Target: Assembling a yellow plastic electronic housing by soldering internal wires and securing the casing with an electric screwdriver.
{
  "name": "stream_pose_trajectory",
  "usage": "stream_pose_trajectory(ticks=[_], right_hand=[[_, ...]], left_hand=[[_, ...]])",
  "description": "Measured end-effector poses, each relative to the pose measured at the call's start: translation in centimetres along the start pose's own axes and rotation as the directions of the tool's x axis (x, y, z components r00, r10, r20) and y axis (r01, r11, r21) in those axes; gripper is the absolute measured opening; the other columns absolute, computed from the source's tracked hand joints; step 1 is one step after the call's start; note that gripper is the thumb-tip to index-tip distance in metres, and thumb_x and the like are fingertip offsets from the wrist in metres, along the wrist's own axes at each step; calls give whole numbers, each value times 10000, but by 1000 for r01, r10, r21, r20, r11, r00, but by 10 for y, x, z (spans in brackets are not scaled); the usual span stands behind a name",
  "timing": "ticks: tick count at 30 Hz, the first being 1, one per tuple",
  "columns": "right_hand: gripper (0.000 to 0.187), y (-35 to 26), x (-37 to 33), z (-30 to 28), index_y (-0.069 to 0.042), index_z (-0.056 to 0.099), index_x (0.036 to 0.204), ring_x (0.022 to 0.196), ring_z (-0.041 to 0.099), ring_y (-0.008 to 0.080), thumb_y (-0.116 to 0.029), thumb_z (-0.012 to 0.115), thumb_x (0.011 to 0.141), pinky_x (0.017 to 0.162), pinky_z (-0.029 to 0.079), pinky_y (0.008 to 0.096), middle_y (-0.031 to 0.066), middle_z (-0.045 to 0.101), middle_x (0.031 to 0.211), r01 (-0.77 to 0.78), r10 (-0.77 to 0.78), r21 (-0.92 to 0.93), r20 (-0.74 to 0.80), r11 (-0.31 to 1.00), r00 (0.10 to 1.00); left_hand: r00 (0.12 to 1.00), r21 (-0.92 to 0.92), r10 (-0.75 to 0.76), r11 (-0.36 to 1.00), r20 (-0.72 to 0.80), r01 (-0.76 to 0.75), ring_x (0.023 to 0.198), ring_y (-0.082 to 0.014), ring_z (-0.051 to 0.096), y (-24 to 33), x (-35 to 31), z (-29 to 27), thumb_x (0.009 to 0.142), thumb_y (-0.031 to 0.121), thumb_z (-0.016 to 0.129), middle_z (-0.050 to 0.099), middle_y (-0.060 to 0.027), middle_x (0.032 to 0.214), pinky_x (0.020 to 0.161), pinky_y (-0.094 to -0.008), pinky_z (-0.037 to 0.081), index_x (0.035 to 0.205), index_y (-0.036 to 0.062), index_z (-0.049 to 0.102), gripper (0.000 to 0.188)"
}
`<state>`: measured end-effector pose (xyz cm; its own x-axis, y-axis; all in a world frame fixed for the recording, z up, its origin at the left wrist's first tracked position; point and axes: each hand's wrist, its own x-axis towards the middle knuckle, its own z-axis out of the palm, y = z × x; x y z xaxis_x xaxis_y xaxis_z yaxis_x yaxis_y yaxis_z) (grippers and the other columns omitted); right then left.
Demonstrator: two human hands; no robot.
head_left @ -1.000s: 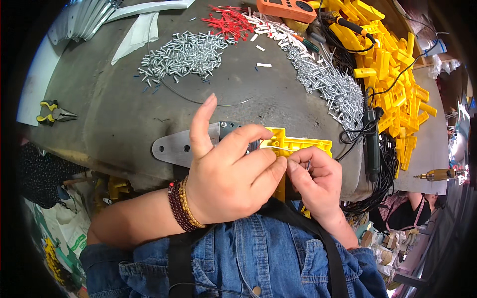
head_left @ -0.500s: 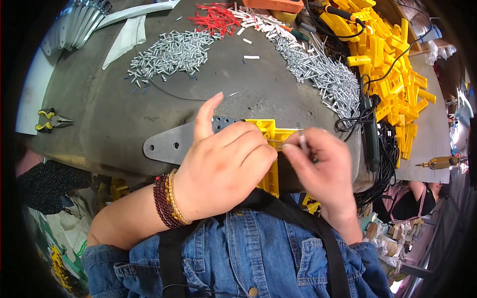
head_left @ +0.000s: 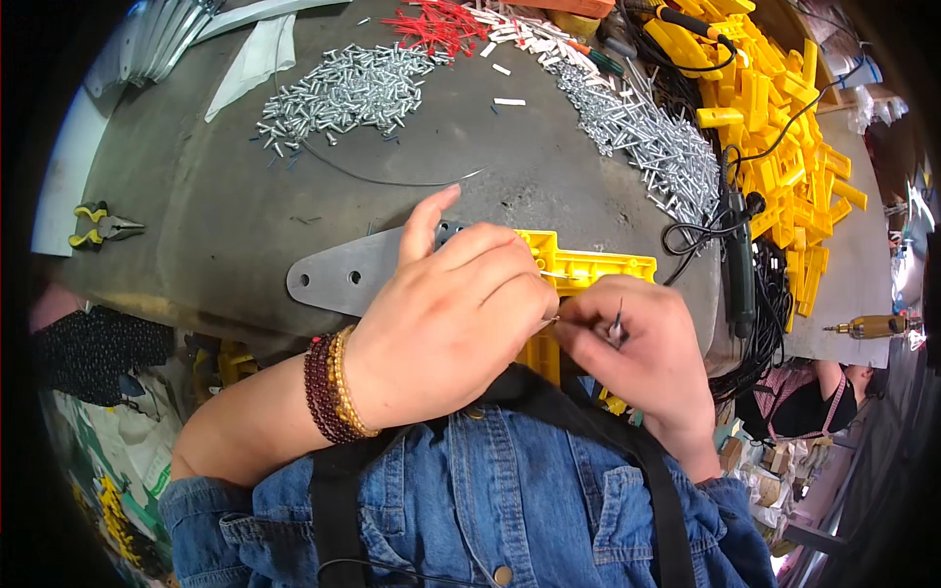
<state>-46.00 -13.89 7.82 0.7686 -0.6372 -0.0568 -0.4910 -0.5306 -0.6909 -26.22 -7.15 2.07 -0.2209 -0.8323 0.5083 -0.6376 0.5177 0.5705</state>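
My left hand (head_left: 451,309) lies over a yellow plastic housing (head_left: 603,267) and the wide end of a tapered grey metal plate (head_left: 338,276). Its index finger sticks up; the other fingers are curled, the thumb hidden beneath. Between the two hands a thin wire end (head_left: 555,318) shows at the left fingertips. Thumb and forefinger of my right hand (head_left: 642,343) pinch together at that same wire. A small whitish piece with a dark tip (head_left: 617,331) pokes out of the right hand's curled fingers; its kind is unclear.
Piles of screws (head_left: 343,98) and smaller screws (head_left: 657,147) lie on the grey table (head_left: 225,196). Red pieces (head_left: 436,27), white sleeves (head_left: 510,102) and yellow housings (head_left: 760,108) lie further off. Pliers (head_left: 103,227) sit left; a dark corded tool (head_left: 738,265) lies right.
My right hand has moved slightly down and toward me, uncovering the right arm of the yellow housing. The wire end has come lower between my fingertips.
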Motion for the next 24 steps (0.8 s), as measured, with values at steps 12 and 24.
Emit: stream_pose_trajectory(ticks=[12,24], right_hand=[[147,15,-3,7,-97,696,846,609,635,202,-131,748,712,553,483,299,34,649,696,119,-116,26,-98,993,988],[90,30,-8,13,-71,680,821,556,613,235,-154,697,791,545,486,318,68,612,636,270,-237,98,-265,958,935]], left_hand=[[1000,-33,10,999,21,-9,905,-224,605,-2,4,-4,703,117,750,587,-14,834,1070,-558,271,839,116,622,187],[984,153,163,973,64,-172,831,-197,639,3,11,-8,730,146,724,619,-9,806,1052,-600,317,841,111,659,133]])
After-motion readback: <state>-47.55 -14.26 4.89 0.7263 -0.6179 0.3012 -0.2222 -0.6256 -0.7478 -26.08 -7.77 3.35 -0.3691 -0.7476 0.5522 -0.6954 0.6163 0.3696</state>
